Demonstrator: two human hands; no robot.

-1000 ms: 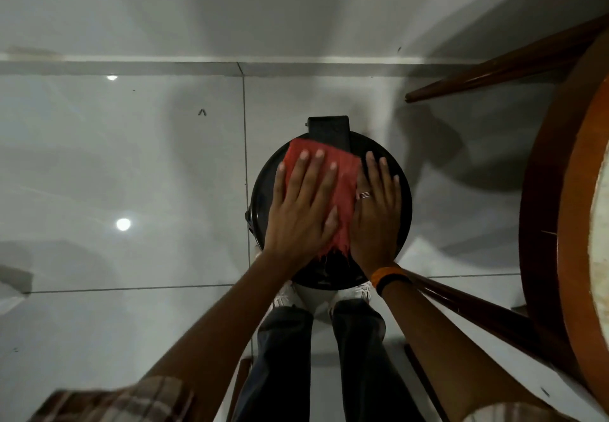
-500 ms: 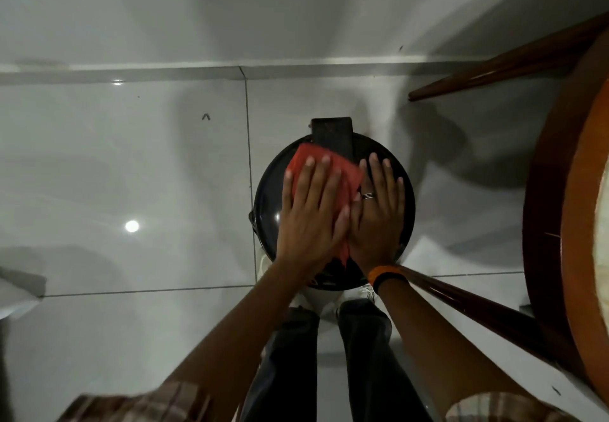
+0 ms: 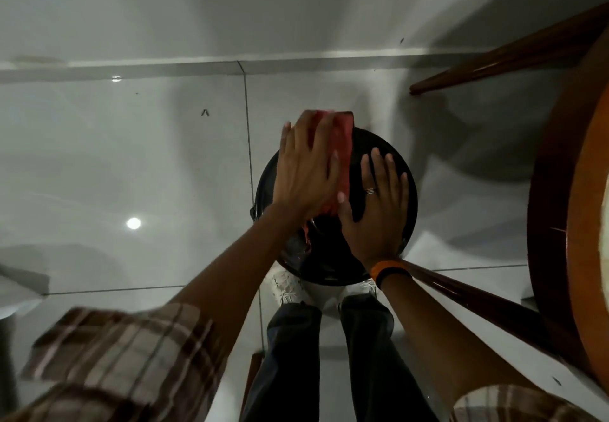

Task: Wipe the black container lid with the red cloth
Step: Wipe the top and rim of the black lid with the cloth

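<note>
The round black container lid (image 3: 403, 197) lies below me on the tiled floor, seen from above. My left hand (image 3: 304, 169) lies flat on the red cloth (image 3: 342, 154), pressing it onto the lid's far left part; the cloth covers the lid's rear hinge piece. My right hand (image 3: 379, 204) rests flat on the lid's right half, fingers spread, with a ring and an orange wristband. The cloth's lower end trails under my left palm.
A round wooden table (image 3: 580, 210) stands at the right, with dark wooden legs (image 3: 494, 299) slanting close to the container. A grey wall (image 3: 230, 9) meets the glossy floor tiles (image 3: 115, 174) behind the container. My shoes and dark trousers (image 3: 329, 355) are just in front of it.
My left hand has slid the red cloth forward and left, over the lid's rear hinge piece. My right hand stays flat on the lid's right side.
</note>
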